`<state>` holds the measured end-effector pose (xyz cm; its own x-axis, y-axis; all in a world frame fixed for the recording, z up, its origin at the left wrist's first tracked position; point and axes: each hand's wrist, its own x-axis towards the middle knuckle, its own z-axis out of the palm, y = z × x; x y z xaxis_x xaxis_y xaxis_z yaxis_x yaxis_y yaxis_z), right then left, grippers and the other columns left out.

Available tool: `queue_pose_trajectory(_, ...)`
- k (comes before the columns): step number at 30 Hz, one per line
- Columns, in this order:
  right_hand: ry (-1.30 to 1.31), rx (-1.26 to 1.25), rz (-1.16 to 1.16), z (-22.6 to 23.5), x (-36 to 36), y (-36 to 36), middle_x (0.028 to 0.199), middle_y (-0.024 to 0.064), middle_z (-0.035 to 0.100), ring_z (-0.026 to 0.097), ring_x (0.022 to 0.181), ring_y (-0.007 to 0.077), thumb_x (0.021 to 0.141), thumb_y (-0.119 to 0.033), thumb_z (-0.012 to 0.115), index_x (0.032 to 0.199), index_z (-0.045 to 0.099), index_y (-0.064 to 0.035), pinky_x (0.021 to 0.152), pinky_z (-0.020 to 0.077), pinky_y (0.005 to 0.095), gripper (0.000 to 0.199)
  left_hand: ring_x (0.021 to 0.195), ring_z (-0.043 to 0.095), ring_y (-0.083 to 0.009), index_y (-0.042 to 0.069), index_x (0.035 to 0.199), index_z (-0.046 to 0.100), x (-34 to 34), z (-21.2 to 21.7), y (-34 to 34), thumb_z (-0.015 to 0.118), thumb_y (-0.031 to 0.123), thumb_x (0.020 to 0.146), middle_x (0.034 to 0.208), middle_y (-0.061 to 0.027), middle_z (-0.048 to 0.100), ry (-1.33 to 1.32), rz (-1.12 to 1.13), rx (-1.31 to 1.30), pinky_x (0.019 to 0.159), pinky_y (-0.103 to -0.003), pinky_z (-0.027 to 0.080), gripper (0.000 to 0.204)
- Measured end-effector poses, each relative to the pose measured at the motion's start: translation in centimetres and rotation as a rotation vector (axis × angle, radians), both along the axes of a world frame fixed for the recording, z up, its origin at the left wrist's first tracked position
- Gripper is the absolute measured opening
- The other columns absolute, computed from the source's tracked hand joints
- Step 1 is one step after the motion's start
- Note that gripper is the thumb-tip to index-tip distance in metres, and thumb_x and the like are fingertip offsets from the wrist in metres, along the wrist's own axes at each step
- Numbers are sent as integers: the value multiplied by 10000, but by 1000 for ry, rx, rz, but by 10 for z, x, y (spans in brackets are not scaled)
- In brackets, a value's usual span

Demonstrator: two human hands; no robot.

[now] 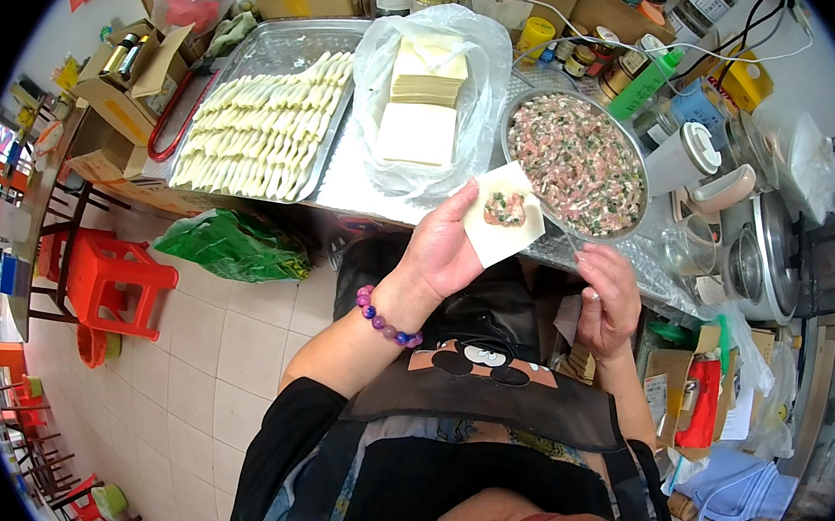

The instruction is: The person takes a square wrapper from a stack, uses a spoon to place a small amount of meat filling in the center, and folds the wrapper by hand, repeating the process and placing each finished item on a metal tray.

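Note:
My left hand holds a square wonton wrapper out flat, thumb on its edge and fingers beneath. A dab of pinkish meat filling with green bits lies on the wrapper. To the right, my right hand is closed with curled fingers at the near rim of a round metal bowl; a thin stick-like utensil, mostly hidden, shows at the fingertips. Minced meat filling with chopped greens fills the bowl. Stacks of square wrappers sit in an opened clear plastic bag beyond my left hand.
Rows of folded wontons cover a metal tray at left. Jars, a green bottle and a white lidded cup crowd the right side. A green bag and red stool stand on the floor.

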<state>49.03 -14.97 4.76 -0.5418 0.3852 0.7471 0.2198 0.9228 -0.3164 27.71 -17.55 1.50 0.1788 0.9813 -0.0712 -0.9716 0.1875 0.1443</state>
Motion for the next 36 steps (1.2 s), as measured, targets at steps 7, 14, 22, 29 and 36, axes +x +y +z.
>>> queue_pose_trajectory(7,-62,60,-16,-2,-4,-2,943,136,637,614,900,323,836,-96,586,984,623,-8,756,482,389,176,1155,498,-280,-16,1312,349,9,-1,-1,303,292,993,1256,-156,489,17,-11,-8,1028,-448,368,446)
queue_pose_trajectory(14,-113,151,-128,-5,-3,3,952,132,627,607,910,324,824,-65,584,985,620,-17,758,480,403,172,1218,450,-308,-25,1334,330,10,-1,1,284,297,994,1327,-177,441,64,-13,-4,1057,-453,330,471)
queue_pose_trajectory(22,-213,16,-347,-20,2,29,930,122,610,565,964,322,790,-14,600,936,620,-19,844,445,413,147,1238,429,-318,-33,1345,315,5,2,-3,279,294,994,1344,-189,424,64,-10,-23,1067,-455,315,481)
queue_pose_trajectory(29,-184,14,-317,-14,-5,25,1032,126,581,543,1012,332,720,-25,666,994,604,-29,885,427,432,280,1223,447,-297,-9,1345,321,9,8,-10,259,292,1002,1335,-162,436,35,-53,34,1052,-442,340,460)
queue_pose_trajectory(36,-124,165,-180,-5,-24,-2,1123,124,555,521,1090,329,640,-16,686,1039,598,-78,896,436,428,414,1243,420,-266,11,1358,309,24,15,-20,247,315,1003,1339,-137,427,101,-44,73,1073,-416,312,471)
